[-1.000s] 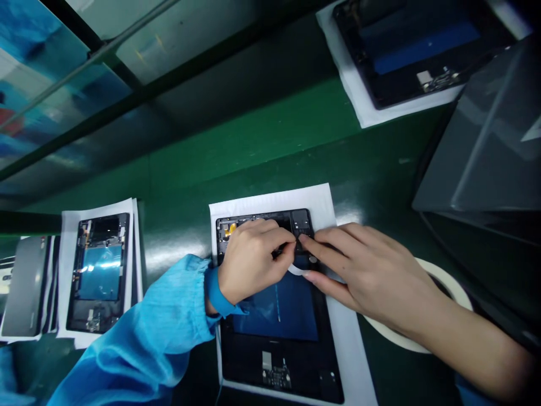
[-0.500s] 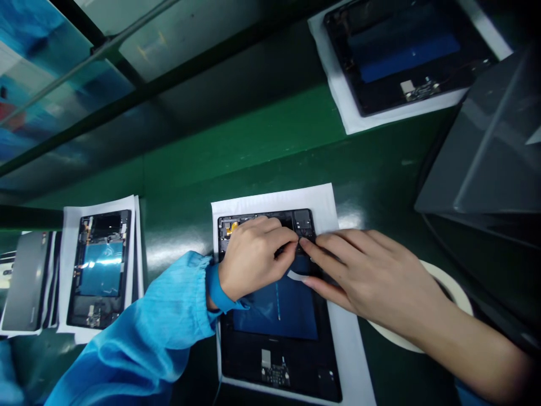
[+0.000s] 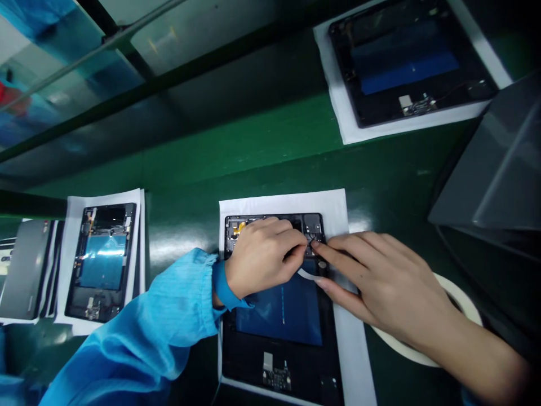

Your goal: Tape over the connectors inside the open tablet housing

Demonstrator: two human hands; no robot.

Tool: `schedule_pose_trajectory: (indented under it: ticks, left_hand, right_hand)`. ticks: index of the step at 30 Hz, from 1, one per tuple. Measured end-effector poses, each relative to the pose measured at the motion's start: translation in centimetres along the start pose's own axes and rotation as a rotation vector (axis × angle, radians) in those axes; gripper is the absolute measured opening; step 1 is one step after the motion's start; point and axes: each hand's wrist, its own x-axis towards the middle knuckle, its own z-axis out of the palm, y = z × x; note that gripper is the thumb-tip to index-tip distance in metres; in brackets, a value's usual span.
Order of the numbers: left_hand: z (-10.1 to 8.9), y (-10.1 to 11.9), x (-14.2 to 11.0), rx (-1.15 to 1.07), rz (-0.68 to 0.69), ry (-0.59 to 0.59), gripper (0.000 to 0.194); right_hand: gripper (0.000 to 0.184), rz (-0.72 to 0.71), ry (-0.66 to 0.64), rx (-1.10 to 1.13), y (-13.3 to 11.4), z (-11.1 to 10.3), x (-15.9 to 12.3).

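An opened tablet (image 3: 279, 361) with a blue battery (image 3: 291, 316) lies on a white sheet (image 3: 357, 349) in front of me. My left hand (image 3: 268, 254), with a blue band at its wrist, is over the tablet's upper part, thumb and forefinger pinched together. Whatever is between those fingertips is hidden. My right hand (image 3: 376, 282) reaches in from the right with its fingers stretched out. Its forefinger tip touches the parts at the tablet's upper right. A short white strip (image 3: 307, 275) is at its thumb tip, above the battery's edge; thumb and forefinger are apart.
Another opened tablet (image 3: 80, 299) lies on sheets at left, beside several grey panels (image 3: 27, 270) standing close together. A third opened tablet (image 3: 367, 107) is at the upper right, near a dark grey box-like object (image 3: 486, 175). A cream ring (image 3: 403, 349) lies under my right forearm.
The view has shifted slightly, so the tablet and hands appear a little further right. Both hands keep nearly the same pose over the tablet's upper right part.
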Motion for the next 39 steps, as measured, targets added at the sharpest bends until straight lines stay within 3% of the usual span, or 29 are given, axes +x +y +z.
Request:
schedule_pose_trajectory:
  ticks: [11, 15, 24, 39]
  left_hand:
    - [-0.1, -0.1, 0.1, -0.006, -0.034, -0.079, 0.018]
    - [0.0, -0.1, 0.1, -0.01, -0.031, -0.103, 0.018]
    - [0.2, -0.2, 0.0, 0.015, -0.026, -0.107, 0.018]
    - [0.4, -0.2, 0.0, 0.01, -0.011, -0.1, 0.018]
  right_hand:
    - [0.028, 0.006, 0.04, 0.029, 0.2, 0.2, -0.3]
    - [0.024, 0.069, 0.078, 0.04, 0.3, -0.2, -0.3]
    - [0.009, 0.09, 0.097, -0.143, 0.2, -0.2, 1.5]
    - [0.011, 0.121, 0.096, -0.129, 0.1, 0.3, 1.2]
